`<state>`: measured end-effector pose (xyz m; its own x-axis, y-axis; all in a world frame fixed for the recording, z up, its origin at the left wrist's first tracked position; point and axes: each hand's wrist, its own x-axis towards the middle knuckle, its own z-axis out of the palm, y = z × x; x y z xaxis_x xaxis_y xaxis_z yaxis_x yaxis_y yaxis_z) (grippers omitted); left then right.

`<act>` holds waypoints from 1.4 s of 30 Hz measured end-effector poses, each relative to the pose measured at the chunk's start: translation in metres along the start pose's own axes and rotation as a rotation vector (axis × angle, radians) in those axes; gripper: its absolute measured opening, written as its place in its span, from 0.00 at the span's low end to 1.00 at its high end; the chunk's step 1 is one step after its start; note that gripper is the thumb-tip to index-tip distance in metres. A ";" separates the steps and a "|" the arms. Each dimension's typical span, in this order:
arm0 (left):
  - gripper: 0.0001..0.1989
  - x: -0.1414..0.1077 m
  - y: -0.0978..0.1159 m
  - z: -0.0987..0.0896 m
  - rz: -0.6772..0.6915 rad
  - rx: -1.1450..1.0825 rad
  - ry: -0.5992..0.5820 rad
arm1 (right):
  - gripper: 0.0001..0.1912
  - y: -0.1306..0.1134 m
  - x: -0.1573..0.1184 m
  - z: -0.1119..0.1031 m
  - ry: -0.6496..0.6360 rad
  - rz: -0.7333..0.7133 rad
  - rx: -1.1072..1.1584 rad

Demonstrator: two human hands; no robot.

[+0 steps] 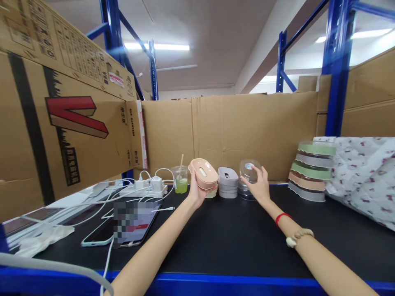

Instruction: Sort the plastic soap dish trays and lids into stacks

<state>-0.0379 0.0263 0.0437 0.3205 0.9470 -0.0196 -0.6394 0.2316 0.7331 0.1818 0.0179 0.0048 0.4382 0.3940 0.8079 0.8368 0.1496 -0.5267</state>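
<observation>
My left hand [197,191] holds up a peach-coloured oval plastic base [206,174] with a slot in its middle, fingers wrapped beneath it. My right hand [258,183] has thumb and fingers on a clear domed plastic cover [247,166] bearing a small round sticker. That cover is tilted at the top of a stack of clear covers [246,194]. Between the hands stands a stack of lilac oval bases [228,183]. Behind my left hand, a pale yellow piece [211,194] is mostly hidden.
Assembled green, grey and peach pieces with clear parts are stacked [310,174] at right, beside a patterned white cloth bag [364,176]. At left lie phones [135,226], white cables and a power strip [160,191]. A cup with green drink [181,185] stands behind. Cardboard [247,131] walls the back.
</observation>
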 end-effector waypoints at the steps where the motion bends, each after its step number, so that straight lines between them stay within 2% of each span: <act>1: 0.30 0.001 0.001 -0.001 0.004 -0.001 0.008 | 0.33 0.009 0.001 0.000 -0.020 0.027 -0.022; 4: 0.31 0.002 0.003 -0.003 -0.005 -0.015 0.013 | 0.31 0.028 0.000 0.004 -0.110 0.014 -0.025; 7: 0.30 0.001 0.004 -0.003 -0.033 -0.029 0.011 | 0.27 0.037 -0.001 0.008 -0.232 -0.044 -0.034; 11: 0.30 -0.001 0.006 -0.002 -0.051 -0.013 0.036 | 0.27 0.032 -0.002 0.003 -0.372 0.078 -0.204; 14: 0.28 -0.003 0.006 0.000 -0.048 0.018 0.020 | 0.27 0.018 -0.002 -0.003 -0.335 0.101 -0.236; 18: 0.22 -0.003 0.003 0.001 -0.021 0.072 -0.034 | 0.28 -0.014 -0.008 -0.002 -0.225 -0.145 -0.014; 22: 0.17 -0.005 -0.004 0.003 -0.041 0.116 -0.145 | 0.32 -0.051 -0.029 0.009 -0.392 -0.387 0.257; 25: 0.14 -0.006 -0.007 0.003 -0.050 0.124 -0.201 | 0.33 -0.069 -0.044 0.015 -0.467 -0.304 0.342; 28: 0.13 -0.006 -0.007 0.004 -0.069 0.083 -0.176 | 0.32 -0.075 -0.049 0.016 -0.450 -0.207 0.401; 37: 0.17 -0.008 0.006 0.002 -0.194 -0.079 -0.182 | 0.28 -0.077 -0.045 0.016 -0.362 -0.129 0.533; 42: 0.09 -0.008 0.002 0.004 -0.143 -0.067 -0.141 | 0.33 -0.076 -0.047 0.018 -0.369 -0.201 0.477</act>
<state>-0.0392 0.0187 0.0482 0.5028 0.8641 -0.0218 -0.6239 0.3803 0.6827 0.0921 0.0044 0.0021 0.0750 0.5901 0.8038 0.6150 0.6072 -0.5031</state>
